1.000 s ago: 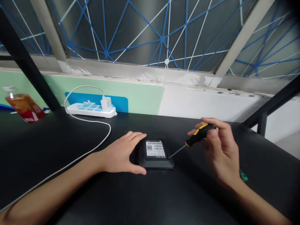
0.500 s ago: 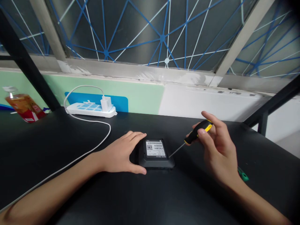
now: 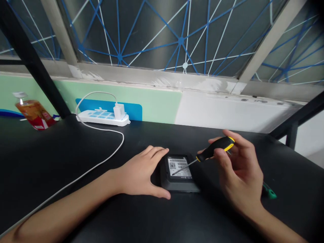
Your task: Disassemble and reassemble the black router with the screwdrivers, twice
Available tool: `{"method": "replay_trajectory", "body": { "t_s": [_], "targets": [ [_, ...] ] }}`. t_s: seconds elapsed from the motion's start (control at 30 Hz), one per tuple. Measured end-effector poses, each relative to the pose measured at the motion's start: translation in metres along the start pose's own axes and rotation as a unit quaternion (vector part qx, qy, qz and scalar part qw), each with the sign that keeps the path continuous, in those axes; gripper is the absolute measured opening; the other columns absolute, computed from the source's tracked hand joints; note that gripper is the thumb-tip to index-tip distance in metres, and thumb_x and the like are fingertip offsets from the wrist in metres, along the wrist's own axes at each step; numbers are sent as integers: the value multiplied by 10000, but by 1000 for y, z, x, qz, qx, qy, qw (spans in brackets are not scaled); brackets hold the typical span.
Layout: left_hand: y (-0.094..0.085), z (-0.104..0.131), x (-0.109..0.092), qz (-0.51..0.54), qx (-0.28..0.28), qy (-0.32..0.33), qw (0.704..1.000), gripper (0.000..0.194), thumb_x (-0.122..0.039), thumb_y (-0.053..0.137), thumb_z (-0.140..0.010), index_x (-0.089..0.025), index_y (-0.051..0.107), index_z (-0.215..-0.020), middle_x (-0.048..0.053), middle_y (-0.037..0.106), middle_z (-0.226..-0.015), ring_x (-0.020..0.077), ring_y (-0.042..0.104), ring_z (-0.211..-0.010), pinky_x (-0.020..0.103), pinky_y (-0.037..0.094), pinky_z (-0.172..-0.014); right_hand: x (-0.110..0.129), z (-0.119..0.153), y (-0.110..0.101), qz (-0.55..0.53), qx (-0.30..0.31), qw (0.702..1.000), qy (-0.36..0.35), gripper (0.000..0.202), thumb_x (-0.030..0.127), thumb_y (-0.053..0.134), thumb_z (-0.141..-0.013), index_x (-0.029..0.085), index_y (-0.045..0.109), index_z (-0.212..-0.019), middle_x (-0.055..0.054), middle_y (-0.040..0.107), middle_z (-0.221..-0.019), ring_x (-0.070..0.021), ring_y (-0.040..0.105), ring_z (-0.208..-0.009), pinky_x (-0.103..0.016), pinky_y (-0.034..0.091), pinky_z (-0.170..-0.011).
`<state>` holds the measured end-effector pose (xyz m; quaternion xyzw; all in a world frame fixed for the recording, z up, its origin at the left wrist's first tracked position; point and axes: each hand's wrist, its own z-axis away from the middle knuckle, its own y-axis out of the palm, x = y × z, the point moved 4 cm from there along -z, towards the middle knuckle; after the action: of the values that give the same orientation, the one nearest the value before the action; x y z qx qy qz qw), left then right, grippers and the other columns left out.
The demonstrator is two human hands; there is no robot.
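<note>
A dark grey electronic device (image 3: 178, 186) lies on the black table, its raised face bearing a white label (image 3: 186, 172) with a QR code and barcodes. My left hand (image 3: 144, 170) spans the device's left side, fingers at the far corner and thumb along the near one, steadying it. In my right hand (image 3: 239, 168) is a screwdriver (image 3: 211, 149) with a black and yellow handle, gripped between thumb and fingers. Its thin shaft slants down to the left over the label, tip near the label's lower left. Whether the tip touches is not clear.
A green-handled tool (image 3: 270, 191) lies partly hidden behind my right wrist. At the back stand a white power strip (image 3: 97, 117) with a plugged-in charger (image 3: 118, 111) and a drink bottle (image 3: 35, 113). A white cable (image 3: 97, 165) runs along the left, passing my left forearm.
The screwdriver's tip has moved left, from the device's near right corner to over the lower left of the label. The view has shifted slightly; my left hand stays at the device.
</note>
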<state>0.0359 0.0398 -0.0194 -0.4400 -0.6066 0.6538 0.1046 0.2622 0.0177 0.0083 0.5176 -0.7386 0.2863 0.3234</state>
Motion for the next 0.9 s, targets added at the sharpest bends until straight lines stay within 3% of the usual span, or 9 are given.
{"method": "replay_trajectory", "body": {
  "t_s": [0.17, 0.43, 0.63, 0.8, 0.9],
  "targets": [
    [1, 0, -3, 9, -10, 4, 1000, 1069, -747, 679, -709, -205, 253, -1525, 161, 388, -1498, 375, 359, -1366, 532, 350, -1112, 1, 5, 5, 5, 18, 1000, -5, 388, 309, 634, -896, 363, 533, -1267, -34, 640, -1055, -207, 695, -758, -395, 612, -677],
    [3, 0, -3, 0, -9, 11, 1000, 1085, -767, 662, -711, -147, 280, -1515, 172, 383, -1499, 370, 365, -1356, 507, 357, -1119, 4, 7, 9, 3, 26, 999, -18, 389, 269, 612, -914, 344, 505, -1281, -32, 621, -1072, -191, 691, -801, -359, 606, -699],
    [1, 0, -4, 4, -2, 8, 1000, 1095, -771, 666, -699, -151, 281, -1514, 176, 389, -1496, 382, 367, -1357, 519, 358, -1112, 3, 8, 11, -24, 48, 999, 6, 353, 286, 604, -918, 350, 516, -1254, -15, 603, -1091, -183, 711, -814, -332, 606, -685],
    [2, -1, -4, -12, 0, 8, 1000, 1098, -760, 668, -702, -128, 281, -1512, 182, 386, -1498, 369, 367, -1356, 509, 361, -1113, 4, 4, 5, 21, 29, 999, -4, 340, 325, 659, -879, 320, 555, -1202, -10, 659, -940, -183, 689, -766, -322, 581, -672],
    [2, -1, -4, -14, -4, 11, 1000, 1078, -739, 673, -712, -135, 279, -1513, 179, 388, -1499, 365, 370, -1354, 510, 362, -1110, 6, 4, 3, 23, 28, 999, -3, 309, 307, 657, -882, 300, 589, -1184, -38, 699, -992, -214, 694, -907, -364, 572, -796]
  ]
}}
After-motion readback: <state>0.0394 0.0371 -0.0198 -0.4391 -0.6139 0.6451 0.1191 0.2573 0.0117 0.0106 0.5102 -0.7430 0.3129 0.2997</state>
